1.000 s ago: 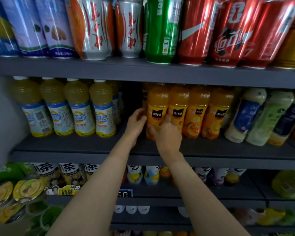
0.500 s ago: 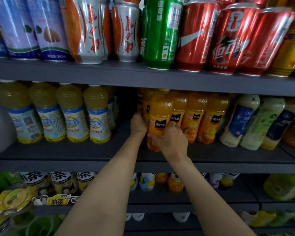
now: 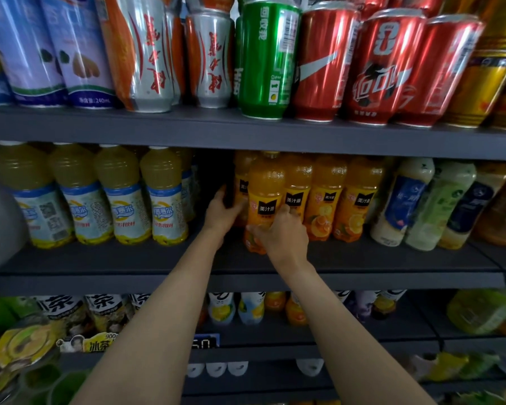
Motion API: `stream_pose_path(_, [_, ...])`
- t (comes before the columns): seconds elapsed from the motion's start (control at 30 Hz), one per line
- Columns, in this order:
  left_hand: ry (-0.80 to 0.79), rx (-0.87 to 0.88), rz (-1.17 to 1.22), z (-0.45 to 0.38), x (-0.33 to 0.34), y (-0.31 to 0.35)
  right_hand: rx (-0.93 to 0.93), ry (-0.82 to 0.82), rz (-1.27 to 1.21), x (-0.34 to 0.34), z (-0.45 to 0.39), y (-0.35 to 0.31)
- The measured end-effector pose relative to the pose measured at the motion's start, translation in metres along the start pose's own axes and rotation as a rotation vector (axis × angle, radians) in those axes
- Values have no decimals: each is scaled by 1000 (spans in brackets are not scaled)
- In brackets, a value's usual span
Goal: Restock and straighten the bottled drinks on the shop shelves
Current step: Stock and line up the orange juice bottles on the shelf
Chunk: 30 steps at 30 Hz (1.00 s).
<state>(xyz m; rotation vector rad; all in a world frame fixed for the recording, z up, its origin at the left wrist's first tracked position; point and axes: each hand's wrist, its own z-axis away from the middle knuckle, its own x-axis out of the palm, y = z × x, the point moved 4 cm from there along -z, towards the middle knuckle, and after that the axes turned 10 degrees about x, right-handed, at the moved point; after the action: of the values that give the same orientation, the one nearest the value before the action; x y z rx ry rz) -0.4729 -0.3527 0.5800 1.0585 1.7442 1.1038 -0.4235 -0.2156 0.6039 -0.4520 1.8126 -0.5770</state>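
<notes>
On the middle shelf stands a row of orange juice bottles with black labels. The leftmost front orange bottle stands forward of its row, and my right hand grips its lower part. My left hand reaches into the dark gap left of it and holds an orange bottle behind, with fingers curled round its side. Three more orange bottles stand to the right in line.
Yellow juice bottles with blue labels fill the shelf's left side; white and green bottles stand at the right. Cans line the shelf above. Tea and small bottles sit on the shelf below.
The front orange bottle has come forward out of its row in my right hand. My left hand has slid deeper into the gap onto the bottle behind.
</notes>
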Motion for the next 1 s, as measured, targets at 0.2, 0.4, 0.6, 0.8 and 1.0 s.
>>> stream_pose_path(0.2, [-41,142,-27,33,-14,-11,-5,0,9,10,-2,-18])
stream_pose_path(0.4, [-221,115,-131,46,-7,-14,-50,-38,34,16,-7,-20])
stream_pose_path(0.6, [-124,170,-167,50,-3,-11,17,287,-55,-18,-2,22])
stream_pose_path(0.8, [-145,183,-218,52,1,-8,130,142,68,-3,-14,25])
stream_pose_path(1.0, [-145,196,-247,53,4,-8,140,123,7,-9,-13,25])
